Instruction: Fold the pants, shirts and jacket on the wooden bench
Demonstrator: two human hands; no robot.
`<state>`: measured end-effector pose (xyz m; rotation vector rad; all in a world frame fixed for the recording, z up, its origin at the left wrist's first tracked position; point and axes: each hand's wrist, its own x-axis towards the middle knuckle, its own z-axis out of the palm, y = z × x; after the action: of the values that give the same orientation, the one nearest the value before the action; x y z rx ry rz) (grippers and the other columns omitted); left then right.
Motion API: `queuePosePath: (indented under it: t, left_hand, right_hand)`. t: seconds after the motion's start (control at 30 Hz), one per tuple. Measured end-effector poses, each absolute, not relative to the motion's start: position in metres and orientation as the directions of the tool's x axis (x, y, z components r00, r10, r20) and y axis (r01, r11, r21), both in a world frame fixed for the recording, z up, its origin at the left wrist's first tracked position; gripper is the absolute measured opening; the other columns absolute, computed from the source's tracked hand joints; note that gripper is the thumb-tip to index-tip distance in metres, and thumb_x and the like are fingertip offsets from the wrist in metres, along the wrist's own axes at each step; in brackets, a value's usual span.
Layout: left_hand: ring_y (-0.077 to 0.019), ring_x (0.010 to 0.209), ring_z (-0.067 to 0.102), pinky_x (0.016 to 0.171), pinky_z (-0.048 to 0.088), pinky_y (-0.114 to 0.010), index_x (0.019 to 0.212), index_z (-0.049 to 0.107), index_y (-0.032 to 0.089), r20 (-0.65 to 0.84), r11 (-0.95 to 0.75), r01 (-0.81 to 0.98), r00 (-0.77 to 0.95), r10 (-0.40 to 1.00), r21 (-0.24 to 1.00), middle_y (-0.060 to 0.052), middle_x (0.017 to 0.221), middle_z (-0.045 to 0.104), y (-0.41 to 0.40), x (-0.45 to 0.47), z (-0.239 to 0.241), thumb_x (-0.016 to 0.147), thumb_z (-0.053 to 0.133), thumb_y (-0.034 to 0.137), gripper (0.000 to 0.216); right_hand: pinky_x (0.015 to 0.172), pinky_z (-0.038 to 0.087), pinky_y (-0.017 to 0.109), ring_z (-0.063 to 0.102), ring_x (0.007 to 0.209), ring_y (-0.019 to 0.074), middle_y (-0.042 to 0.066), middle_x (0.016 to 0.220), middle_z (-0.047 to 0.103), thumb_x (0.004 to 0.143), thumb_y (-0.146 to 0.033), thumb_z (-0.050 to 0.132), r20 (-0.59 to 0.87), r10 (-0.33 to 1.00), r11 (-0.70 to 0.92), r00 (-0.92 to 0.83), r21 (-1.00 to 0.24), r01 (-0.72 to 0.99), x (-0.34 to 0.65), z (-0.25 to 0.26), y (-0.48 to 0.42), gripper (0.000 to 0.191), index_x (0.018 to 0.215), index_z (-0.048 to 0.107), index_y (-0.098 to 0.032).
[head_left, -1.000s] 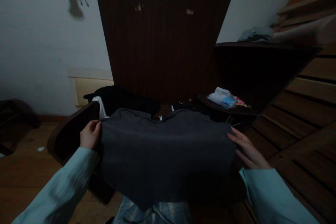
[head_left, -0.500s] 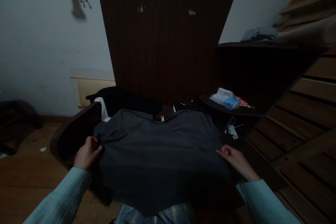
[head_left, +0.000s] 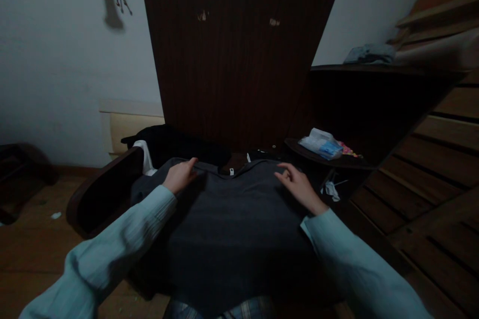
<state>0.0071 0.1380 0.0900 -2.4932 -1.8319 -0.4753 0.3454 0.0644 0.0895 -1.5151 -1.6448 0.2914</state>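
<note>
A dark grey shirt [head_left: 235,224] lies spread out in front of me, its neckline at the far edge and a small white label [head_left: 231,171] inside the collar. Over the shirt's left shoulder is my left hand [head_left: 181,175], index finger stretched forward and thumb a little apart. My right hand [head_left: 297,187] hovers by the right shoulder, fingers loosely bent with a gap to the thumb. Neither hand visibly grips the cloth. The shirt's lower end reaches down over plaid cloth [head_left: 247,309] at the bottom of the view.
Behind the shirt stands a dark wooden panel [head_left: 239,60]. A curved dark armrest-like edge [head_left: 86,199] is on the left, with black cloth [head_left: 175,144] and white cloth [head_left: 145,157] behind. On the right, a shelf [head_left: 359,162] carries a plastic packet [head_left: 320,143]; wooden slats [head_left: 449,134] stand beyond.
Both hands have let go of the shirt's side edges and moved inward and away from me, to the shoulders beside the collar. The shirt stays spread in nearly the same place.
</note>
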Motion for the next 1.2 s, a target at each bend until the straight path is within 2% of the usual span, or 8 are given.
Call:
queuePosePath:
  t: [0.1, 0.2, 0.33, 0.5, 0.63, 0.73, 1.0, 1.2]
  left_hand:
    - [-0.0273, 0.090, 0.059, 0.074, 0.042, -0.034, 0.121, 0.043, 0.018, 0.130, -0.226, 0.964, 0.208, 0.969, 0.141, -0.014, 0.097, 0.062, 0.177, 0.007, 0.080, 0.073, 0.047, 0.021, 0.048]
    - [-0.0274, 0.093, 0.058, 0.075, 0.042, -0.033, 0.116, 0.050, 0.021, 0.040, -0.162, 0.975, 0.158, 0.987, 0.152, -0.014, 0.102, 0.062, 0.207, -0.002, 0.070, 0.071, 0.049, 0.020, 0.046]
    - [-0.0242, 0.093, 0.059, 0.073, 0.043, -0.028, 0.106, 0.056, 0.022, 0.017, -0.136, 0.979, 0.135, 0.991, 0.154, -0.011, 0.102, 0.063, 0.222, -0.014, 0.063, 0.076, 0.044, 0.024, 0.032]
    - [-0.0231, 0.092, 0.059, 0.071, 0.043, -0.028, 0.106, 0.052, 0.018, 0.036, -0.109, 0.977, 0.104, 0.994, 0.182, -0.013, 0.103, 0.062, 0.216, -0.015, 0.055, 0.083, 0.031, 0.029, 0.033]
    - [-0.0247, 0.095, 0.058, 0.075, 0.043, -0.031, 0.114, 0.044, 0.013, 0.134, -0.053, 0.956, 0.015, 0.991, 0.289, -0.017, 0.105, 0.060, 0.204, -0.005, 0.038, 0.084, 0.028, 0.029, 0.037]
    - [-0.0246, 0.101, 0.055, 0.081, 0.042, -0.031, 0.118, 0.039, 0.009, 0.228, -0.083, 0.937, 0.004, 0.974, 0.339, -0.018, 0.112, 0.056, 0.198, 0.001, 0.024, 0.083, 0.032, 0.028, 0.040]
    - [-0.0219, 0.102, 0.055, 0.085, 0.041, -0.030, 0.118, 0.039, 0.010, 0.271, -0.107, 0.938, 0.015, 0.963, 0.330, -0.015, 0.112, 0.056, 0.195, 0.007, 0.021, 0.082, 0.035, 0.024, 0.039]
    - [-0.0221, 0.100, 0.055, 0.086, 0.041, -0.029, 0.117, 0.039, 0.007, 0.306, -0.125, 0.951, 0.034, 0.951, 0.284, -0.016, 0.108, 0.057, 0.197, 0.006, 0.015, 0.082, 0.036, 0.022, 0.039]
  right_hand:
    - [0.059, 0.039, 0.024, 0.053, 0.057, 0.0150, -0.002, 0.058, 0.057, 0.071, -0.032, 0.056, 0.350, 0.927, 0.085, 0.134, -0.546, 0.834, 0.362, 0.089, 0.120, 0.034, 0.104, 0.056, -0.022]
    - [0.068, 0.042, 0.028, 0.059, 0.074, 0.0204, 0.006, 0.077, 0.065, 0.071, -0.028, 0.058, 0.200, 0.964, -0.067, 0.172, -0.446, 0.893, 0.383, 0.080, 0.163, 0.041, 0.110, 0.054, -0.016]
    - [0.080, 0.041, 0.028, 0.055, 0.099, 0.0228, 0.010, 0.106, 0.061, 0.075, -0.028, 0.055, 0.090, 0.987, -0.095, 0.132, -0.338, 0.936, 0.403, 0.065, 0.184, 0.030, 0.101, 0.059, -0.016]
    - [0.077, 0.041, 0.033, 0.057, 0.095, 0.0256, 0.014, 0.102, 0.062, 0.080, -0.026, 0.046, 0.066, 0.978, -0.166, 0.196, -0.310, 0.936, 0.401, 0.047, 0.175, 0.024, 0.096, 0.059, -0.015]
    - [0.077, 0.041, 0.034, 0.057, 0.096, 0.0266, 0.017, 0.105, 0.060, 0.083, -0.041, 0.041, 0.031, 0.969, -0.224, 0.245, -0.305, 0.926, 0.392, 0.039, 0.166, 0.040, 0.110, 0.051, -0.014]
    - [0.081, 0.040, 0.031, 0.053, 0.103, 0.0244, 0.015, 0.115, 0.055, 0.078, -0.060, 0.036, -0.034, 0.985, -0.171, 0.170, -0.351, 0.921, 0.388, 0.041, 0.162, 0.061, 0.120, 0.045, -0.015]
    - [0.090, 0.030, 0.039, 0.037, 0.113, 0.0337, 0.022, 0.122, 0.041, 0.064, -0.067, 0.050, 0.113, 0.985, -0.116, 0.130, -0.121, 0.986, 0.345, 0.031, 0.117, 0.091, 0.129, 0.032, -0.006]
    - [0.090, 0.029, 0.040, 0.035, 0.113, 0.0333, 0.022, 0.124, 0.038, 0.065, -0.050, 0.057, 0.212, 0.931, -0.269, 0.296, -0.147, 0.952, 0.319, 0.016, 0.112, 0.083, 0.128, 0.031, -0.003]
